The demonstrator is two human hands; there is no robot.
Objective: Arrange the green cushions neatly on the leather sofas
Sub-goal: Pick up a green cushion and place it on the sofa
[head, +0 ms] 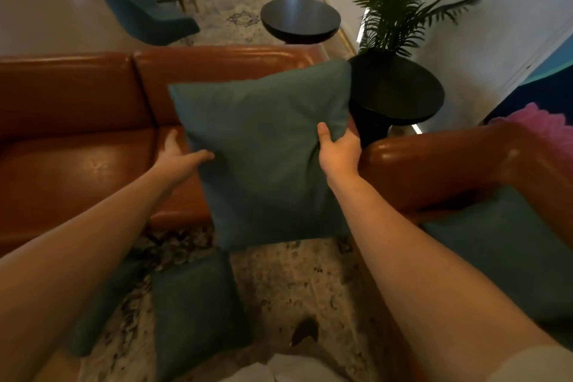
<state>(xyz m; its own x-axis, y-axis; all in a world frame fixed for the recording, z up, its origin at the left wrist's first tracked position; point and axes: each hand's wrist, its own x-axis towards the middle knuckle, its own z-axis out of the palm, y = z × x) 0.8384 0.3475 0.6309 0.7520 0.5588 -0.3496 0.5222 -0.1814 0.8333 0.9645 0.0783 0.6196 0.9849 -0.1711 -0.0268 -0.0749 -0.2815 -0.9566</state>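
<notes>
Holds a green cushion [266, 149] upright in the air, just above the right end of the long leather sofa [77, 121] and not yet resting on its seat. Pinches the cushion's right edge with the right hand [338, 152], thumb on the front face and fingers tucked behind. Braces the left edge with the left hand [178, 155], spread, thumb laid across the front and fingers fairly straight alongside (cannot tell whether any reach behind). Probably grips both sides so as to keep the square face flat and set it squarely against the backrest.

Leaves a second cushion [195, 313] and a third cushion [102, 304] lying on the patterned rug [294, 282] in front of that sofa, and a fourth cushion [502, 251] on the second leather sofa [434, 161] to its right.

Shows no brand, label or legible writing anywhere.
</notes>
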